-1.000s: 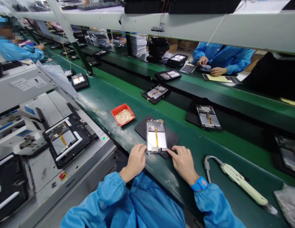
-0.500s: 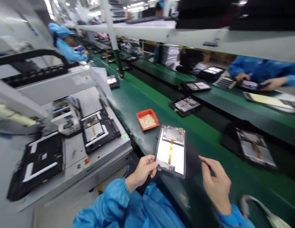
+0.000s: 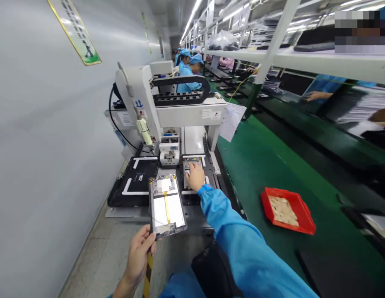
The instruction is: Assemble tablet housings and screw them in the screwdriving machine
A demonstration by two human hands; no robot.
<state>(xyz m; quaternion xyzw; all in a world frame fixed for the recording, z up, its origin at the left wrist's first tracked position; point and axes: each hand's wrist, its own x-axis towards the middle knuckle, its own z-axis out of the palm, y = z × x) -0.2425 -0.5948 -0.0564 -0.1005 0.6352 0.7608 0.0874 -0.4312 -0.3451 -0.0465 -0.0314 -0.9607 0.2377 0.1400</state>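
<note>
My left hand [image 3: 139, 248] grips an opened tablet [image 3: 167, 209] by its lower left corner, tilted up with its inner side facing me. Silver battery panels and an orange ribbon cable show inside it. Ahead and to the right, my right hand [image 3: 195, 177] lies over a second opened tablet [image 3: 187, 165] in the black right fixture [image 3: 192, 199] of a white bench machine. Its fingers look spread, and they cover part of that tablet. Beside it, the black left fixture [image 3: 141, 178] with white L-shaped strips holds no tablet.
A red tray [image 3: 308, 219] of small beige pieces stands on the green bench [image 3: 242, 165] to my right. The white machine [image 3: 186, 114] rises ahead, with a cream-handled screwdriver [image 3: 143, 130] on it. A grey wall [image 3: 71, 124] runs along the left; co-workers [image 3: 188, 68] sit farther back.
My view has swung left toward the machine. The tablet in my left hand has come along, now in front of the fixtures. My right hand has moved from the bench onto the tablet in the right fixture.
</note>
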